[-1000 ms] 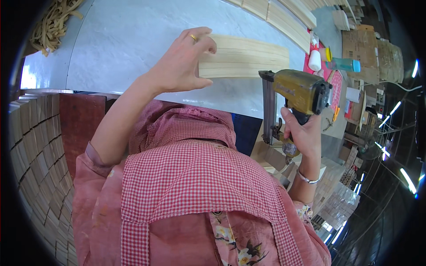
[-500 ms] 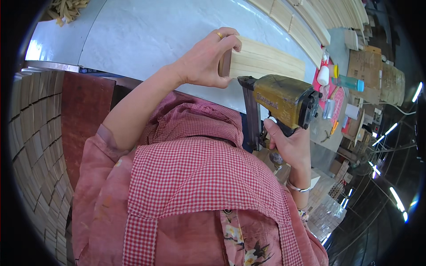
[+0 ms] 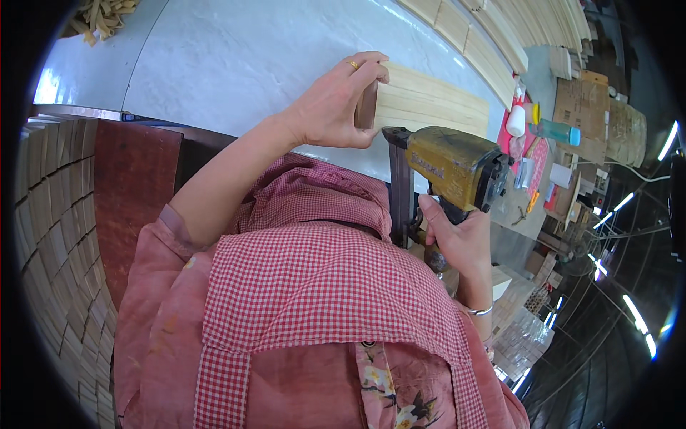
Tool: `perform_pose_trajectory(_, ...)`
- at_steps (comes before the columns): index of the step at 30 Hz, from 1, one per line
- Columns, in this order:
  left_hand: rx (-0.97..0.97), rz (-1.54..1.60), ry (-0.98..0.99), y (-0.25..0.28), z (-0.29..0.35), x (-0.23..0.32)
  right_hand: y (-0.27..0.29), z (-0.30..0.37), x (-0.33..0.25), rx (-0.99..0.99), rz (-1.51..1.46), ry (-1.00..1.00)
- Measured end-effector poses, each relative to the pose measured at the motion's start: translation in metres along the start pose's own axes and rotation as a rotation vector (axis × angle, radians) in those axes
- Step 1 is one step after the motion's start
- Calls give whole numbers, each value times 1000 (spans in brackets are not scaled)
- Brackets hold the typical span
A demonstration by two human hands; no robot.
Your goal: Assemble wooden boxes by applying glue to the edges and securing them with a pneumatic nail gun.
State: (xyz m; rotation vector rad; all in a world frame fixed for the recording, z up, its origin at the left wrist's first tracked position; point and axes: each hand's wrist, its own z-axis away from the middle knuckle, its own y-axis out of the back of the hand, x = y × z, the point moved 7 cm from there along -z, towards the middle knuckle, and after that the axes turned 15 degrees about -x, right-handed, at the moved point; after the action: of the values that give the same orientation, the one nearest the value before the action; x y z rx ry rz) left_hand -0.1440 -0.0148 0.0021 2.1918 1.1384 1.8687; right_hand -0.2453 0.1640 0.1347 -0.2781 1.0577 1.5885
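My left hand (image 3: 330, 102) spans the end of a pale wooden piece (image 3: 432, 99) on the tabletop, fingers over its far edge and thumb at its near edge. A short darker end strip (image 3: 366, 107) shows between thumb and fingers. In my right hand (image 3: 461, 239) is a worn yellow and black nail gun (image 3: 454, 166), gripped by its handle. The gun's black nose sits close beside the near corner of the wood, by my left thumb. Whether it touches the wood I cannot tell.
Long pale boards (image 3: 475, 53) lie along the far right of the white table (image 3: 214, 64). Beyond them are a teal bottle (image 3: 557, 132), a white bottle (image 3: 516, 121) and cardboard boxes (image 3: 589, 111). Stacked wood pieces (image 3: 53, 236) rise at the left. Curled strips (image 3: 107, 18) lie at the upper left.
The nail gun and my right hand have shifted slightly left relative to the wood. My left hand keeps its hold, and the whole view has moved a little.
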Motion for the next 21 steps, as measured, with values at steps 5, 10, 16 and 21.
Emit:
perform_pose_trajectory(5,80,46,-84,9,9,6,6,-4,-16,-17,52,49)
perform_pose_trajectory(10,134,-19,51,14,32,1,10,-18,-29,1,4,-53)
perform_pose_trajectory(16,201,69,95,22,46,-5,8,-32,-31,-64,87,-114)
perform_pose_trajectory(21,270,97,74,28,48,-6,10,-37,-38,-77,93,-101)
